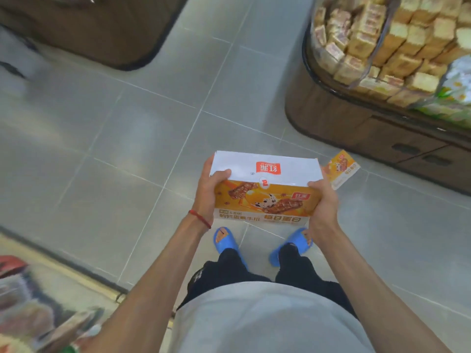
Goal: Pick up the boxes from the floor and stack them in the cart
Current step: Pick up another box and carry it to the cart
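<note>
The grey tiled floor [127,110] fills most of the view. At 2 o'clock a wooden display stand [356,128] holds wrapped cakes and is cut off by the right edge. At 11 o'clock a dark brown stand [102,26] is cropped by the top edge. At 8 o'clock a goods shelf [30,301] is too blurred to read.

At the centre, a white-and-orange snack box [265,179] is held clear of the floor, its print upside down. The left hand [211,194] grips its 9 o'clock end and the right hand [323,207] its 3 o'clock end, thumbs curled over the top edge and fingers hidden behind. A second box [341,169] lies on the floor at 3 o'clock of it, partly hidden by the held box. Blue sandals [224,240] show at 6 o'clock, half covered.
</note>
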Demonstrator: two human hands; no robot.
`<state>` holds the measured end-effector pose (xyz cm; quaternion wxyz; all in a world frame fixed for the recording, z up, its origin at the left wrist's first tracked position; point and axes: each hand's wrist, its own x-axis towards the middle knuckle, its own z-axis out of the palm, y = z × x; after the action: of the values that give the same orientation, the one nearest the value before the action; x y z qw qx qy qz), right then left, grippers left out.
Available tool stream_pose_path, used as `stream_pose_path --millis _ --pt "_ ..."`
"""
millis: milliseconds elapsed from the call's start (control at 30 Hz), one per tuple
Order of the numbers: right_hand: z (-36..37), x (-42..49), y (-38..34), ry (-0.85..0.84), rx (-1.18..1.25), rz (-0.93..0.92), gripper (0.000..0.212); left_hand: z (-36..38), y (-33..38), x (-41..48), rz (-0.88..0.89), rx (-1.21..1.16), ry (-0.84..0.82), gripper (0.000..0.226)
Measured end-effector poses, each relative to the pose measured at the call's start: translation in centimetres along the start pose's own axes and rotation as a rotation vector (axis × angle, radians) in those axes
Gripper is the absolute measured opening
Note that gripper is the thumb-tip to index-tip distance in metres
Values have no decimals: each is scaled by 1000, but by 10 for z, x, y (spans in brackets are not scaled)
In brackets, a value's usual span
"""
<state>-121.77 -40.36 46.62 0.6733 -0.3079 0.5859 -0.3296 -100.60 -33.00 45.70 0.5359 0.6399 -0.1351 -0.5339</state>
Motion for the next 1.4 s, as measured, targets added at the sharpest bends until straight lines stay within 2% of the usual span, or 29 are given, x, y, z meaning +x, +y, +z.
stream_pose_path --millis 133,233,400,733,933,1133,1267,1400 --pt "80 -14 12 -105 -121 3 38 -77 26 -15 51 -55 94 60" --pt "133 -19 15 -218 -201 24 53 -127 37 -21 84 -79 183 61" --pt "212 -4 13 -350 -298 11 40 -188 51 -17 113 -158 315 55" --pt "389 63 -9 -647 -443 -16 42 -290 115 49 128 -256 565 62" --pt "497 91 -24 -808 -512 0 47 -345 160 79 164 -291 706 55" --pt "610 110 -17 -864 -547 43 69 -420 194 117 199 -366 816 51" --pt "698 116 -2 -914 -596 4 56 -487 210 146 212 -381 863 49" --pt "796 112 13 -916 -617 17 47 -573 242 172 235 -412 872 61"
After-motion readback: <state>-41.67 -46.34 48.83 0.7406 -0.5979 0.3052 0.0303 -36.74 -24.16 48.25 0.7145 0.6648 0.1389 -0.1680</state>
